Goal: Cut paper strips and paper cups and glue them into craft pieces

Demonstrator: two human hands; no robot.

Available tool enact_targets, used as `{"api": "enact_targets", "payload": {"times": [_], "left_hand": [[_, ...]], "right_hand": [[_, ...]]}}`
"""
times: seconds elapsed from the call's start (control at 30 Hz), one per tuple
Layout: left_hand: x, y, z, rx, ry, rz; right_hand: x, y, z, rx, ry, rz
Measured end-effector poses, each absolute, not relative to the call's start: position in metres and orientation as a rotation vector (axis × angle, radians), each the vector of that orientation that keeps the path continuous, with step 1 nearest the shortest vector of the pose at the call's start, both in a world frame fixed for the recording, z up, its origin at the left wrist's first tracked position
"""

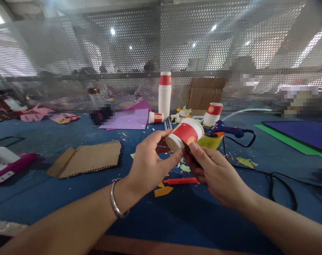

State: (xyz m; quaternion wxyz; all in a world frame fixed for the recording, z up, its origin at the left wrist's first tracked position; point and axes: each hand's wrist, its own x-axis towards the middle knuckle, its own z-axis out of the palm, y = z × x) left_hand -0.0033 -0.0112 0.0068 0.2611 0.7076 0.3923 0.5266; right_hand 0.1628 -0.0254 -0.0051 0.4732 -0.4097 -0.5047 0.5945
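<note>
In midair, left fingers (160,136) clasp a tilted cup (187,133), right fingers (200,153) a dark tool (187,146).

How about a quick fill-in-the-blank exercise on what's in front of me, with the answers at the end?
1. The left hand holds a paper cup whose wide band is coloured ____.
2. The right hand grips a dark object, while the silver bracelet is on the ____ wrist.
3. The tall stack beyond the hands is made of paper ____.
4. The sheet showing from under the dark blue one is coloured ____.

Missing words: red; left; cups; green.
</note>
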Motion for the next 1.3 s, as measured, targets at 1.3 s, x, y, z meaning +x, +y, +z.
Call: {"api": "enact_targets", "payload": {"times": [1.3], "left_hand": [[0.0039, -0.0131, 0.0062, 1.399, 0.792, 1.363]], "right_hand": [[0.1683, -0.0255, -0.0027, -1.009, -1.528, 1.142]]}}
